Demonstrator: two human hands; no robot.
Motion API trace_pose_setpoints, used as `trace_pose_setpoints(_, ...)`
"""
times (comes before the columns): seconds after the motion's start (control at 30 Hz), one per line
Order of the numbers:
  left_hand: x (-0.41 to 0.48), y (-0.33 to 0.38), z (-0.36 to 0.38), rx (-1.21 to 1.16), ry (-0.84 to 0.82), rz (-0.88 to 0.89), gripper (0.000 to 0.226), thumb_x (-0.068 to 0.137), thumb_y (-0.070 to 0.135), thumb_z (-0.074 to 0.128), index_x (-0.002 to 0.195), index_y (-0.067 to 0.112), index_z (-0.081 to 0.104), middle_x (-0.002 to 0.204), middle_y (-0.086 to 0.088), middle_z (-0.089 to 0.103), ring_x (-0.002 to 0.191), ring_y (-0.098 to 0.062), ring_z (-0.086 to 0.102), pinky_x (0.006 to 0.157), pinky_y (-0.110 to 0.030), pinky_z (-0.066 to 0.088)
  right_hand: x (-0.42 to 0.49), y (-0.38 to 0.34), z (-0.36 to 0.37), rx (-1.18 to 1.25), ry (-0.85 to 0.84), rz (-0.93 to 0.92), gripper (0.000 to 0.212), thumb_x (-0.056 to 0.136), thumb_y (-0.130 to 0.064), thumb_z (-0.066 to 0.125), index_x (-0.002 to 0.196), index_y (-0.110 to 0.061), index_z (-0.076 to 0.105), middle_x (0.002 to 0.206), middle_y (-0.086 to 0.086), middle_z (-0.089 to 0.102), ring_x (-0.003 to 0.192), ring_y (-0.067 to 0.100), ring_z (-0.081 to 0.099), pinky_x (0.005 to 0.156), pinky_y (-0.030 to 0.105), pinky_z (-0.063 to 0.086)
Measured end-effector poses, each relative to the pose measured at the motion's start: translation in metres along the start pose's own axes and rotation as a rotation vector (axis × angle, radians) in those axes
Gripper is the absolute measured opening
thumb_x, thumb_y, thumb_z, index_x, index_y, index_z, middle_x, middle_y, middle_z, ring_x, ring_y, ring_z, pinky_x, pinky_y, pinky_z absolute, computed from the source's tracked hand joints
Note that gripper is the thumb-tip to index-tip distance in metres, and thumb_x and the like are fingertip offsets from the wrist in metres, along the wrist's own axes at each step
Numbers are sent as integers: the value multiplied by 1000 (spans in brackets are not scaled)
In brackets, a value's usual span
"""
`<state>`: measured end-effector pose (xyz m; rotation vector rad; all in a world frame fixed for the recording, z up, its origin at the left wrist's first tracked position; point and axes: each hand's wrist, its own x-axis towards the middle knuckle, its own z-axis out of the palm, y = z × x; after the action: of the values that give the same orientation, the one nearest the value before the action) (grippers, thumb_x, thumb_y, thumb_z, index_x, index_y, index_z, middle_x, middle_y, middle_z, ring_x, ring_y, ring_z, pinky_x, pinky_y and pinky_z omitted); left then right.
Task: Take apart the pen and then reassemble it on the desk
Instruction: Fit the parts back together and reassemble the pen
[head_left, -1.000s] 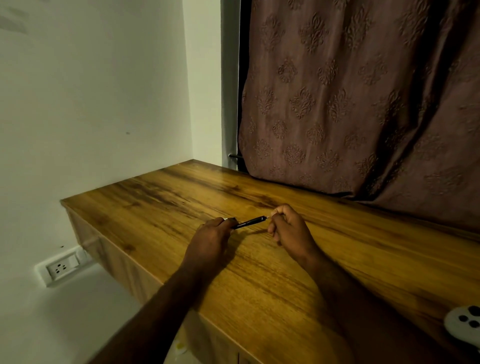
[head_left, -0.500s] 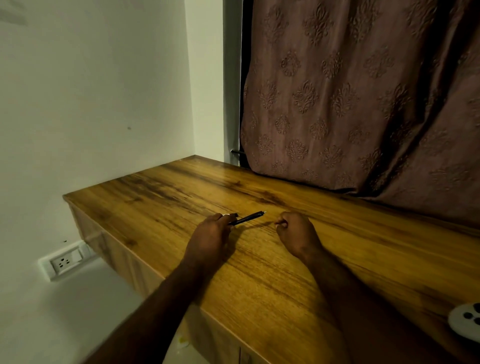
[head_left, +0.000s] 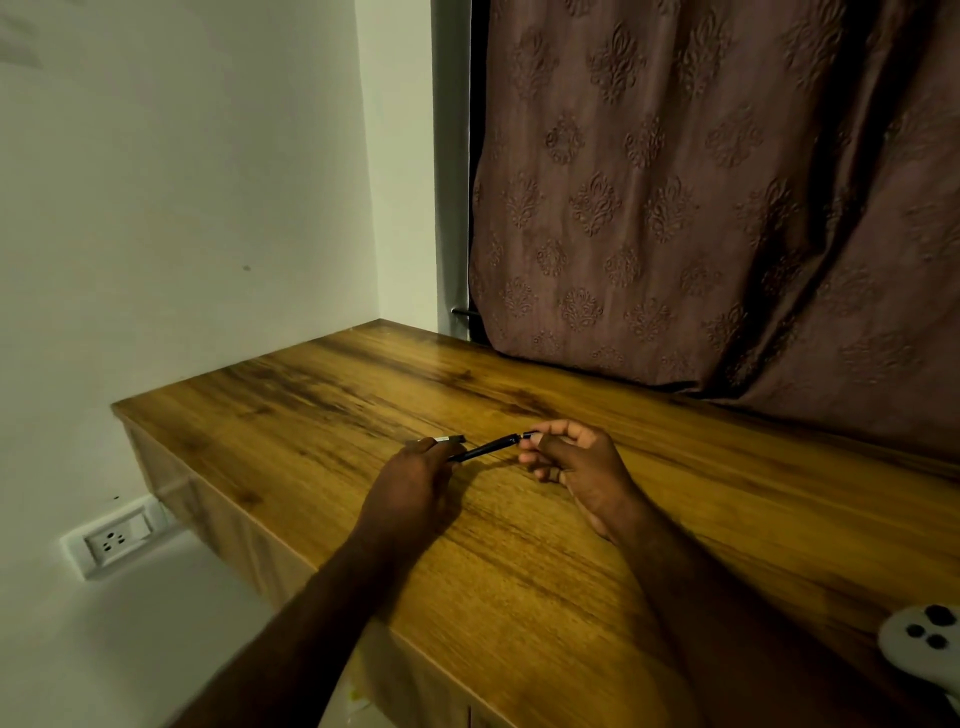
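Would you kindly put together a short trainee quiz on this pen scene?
1. What does the left hand grip? A the black pen barrel; B a cup; C a screwdriver.
2. True or false: the white controller lies on the desk, apart from both hands.
3. What does the right hand pinch?
Key: 1 A. 2 True. 3 A small dark pen part.
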<state>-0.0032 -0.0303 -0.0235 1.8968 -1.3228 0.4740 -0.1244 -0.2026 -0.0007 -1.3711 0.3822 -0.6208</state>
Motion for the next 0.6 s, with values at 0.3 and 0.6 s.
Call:
trace_pose_setpoints(0.3, 2, 5, -5, -2, -32, 14, 46, 90, 47, 42, 111, 16, 67, 111, -6, 69, 92, -20, 65, 78, -33, 54, -1, 0, 1, -50, -25, 3, 14, 92, -5, 57, 104, -1, 62, 83, 12, 73, 66, 17, 68, 58, 26, 49)
trace_pose_setpoints(0.6, 1, 12, -9, -5, -40, 24, 58, 90, 57, 38, 113, 13, 67, 111, -9, 69, 93, -24, 65, 80, -37, 55, -2, 0, 6, -96, -54, -17, 10, 93, -16, 59, 89, -6, 60, 76, 17, 68, 57, 19, 59, 50, 25, 43)
